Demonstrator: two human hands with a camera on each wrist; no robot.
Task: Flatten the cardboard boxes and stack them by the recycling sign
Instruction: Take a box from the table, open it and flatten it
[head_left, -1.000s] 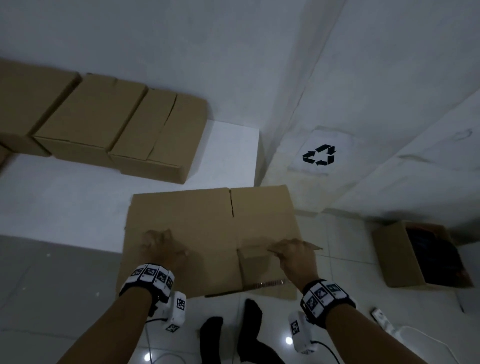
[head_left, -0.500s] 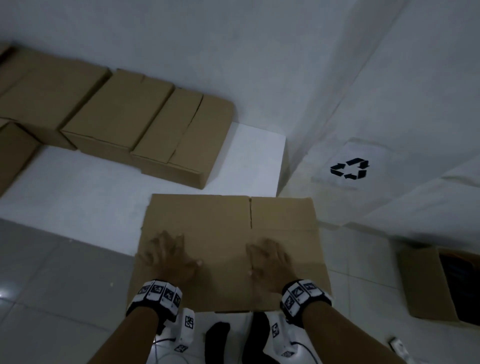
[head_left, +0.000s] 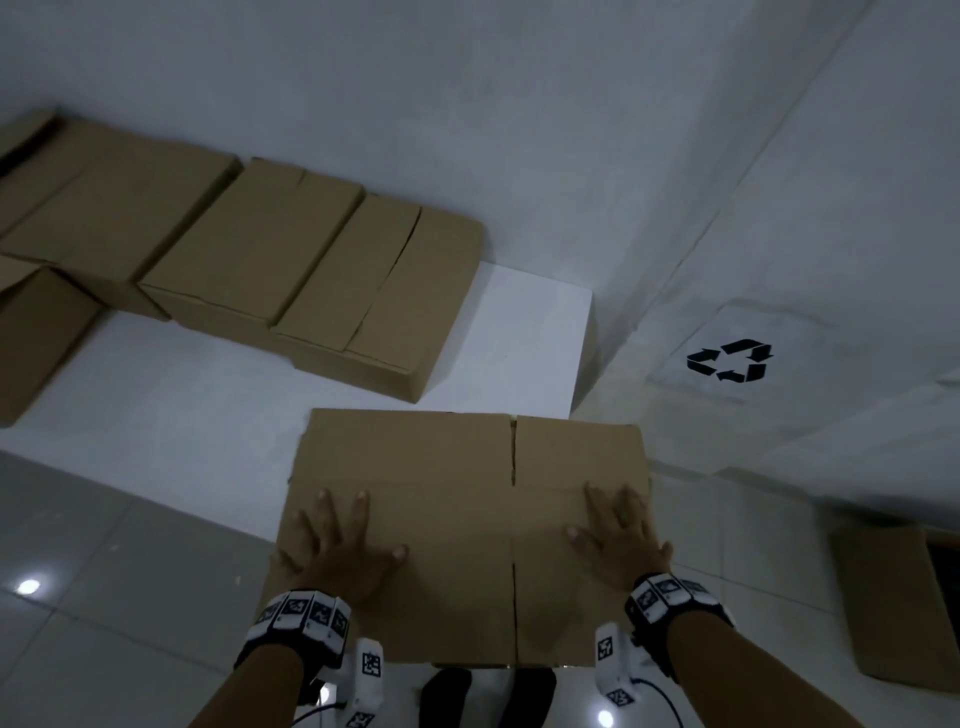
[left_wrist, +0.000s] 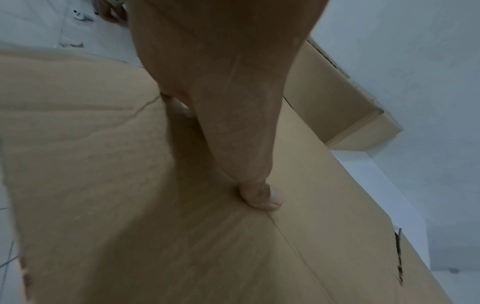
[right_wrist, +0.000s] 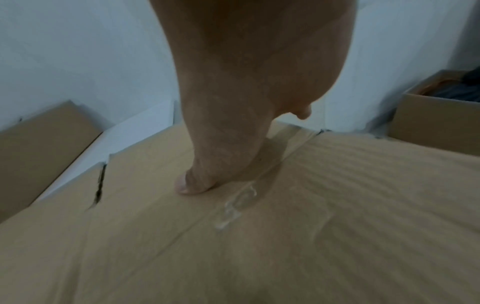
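A flattened brown cardboard box (head_left: 462, 519) lies in front of me, partly on the grey tiles and partly on a white sheet (head_left: 208, 415). My left hand (head_left: 337, 540) presses flat on its left half, fingers spread. On its right half my right hand (head_left: 618, 535) presses flat as well. The wrist views show each thumb (left_wrist: 265, 197) (right_wrist: 189, 183) lying on the cardboard (left_wrist: 103, 164) (right_wrist: 337, 205). The black recycling sign (head_left: 730, 361) is on the white wall to the right, above the floor.
Several unflattened cardboard boxes (head_left: 322, 280) stand in a row along the back wall on the white sheet. An open box (head_left: 893, 597) with dark contents sits on the floor at the right. My dark feet (head_left: 483, 696) are just behind the flattened box.
My right hand let go of a raised flap and now lies flat farther right on the cardboard. Both hands spread wider apart. The view shifted, showing more boxes at the left.
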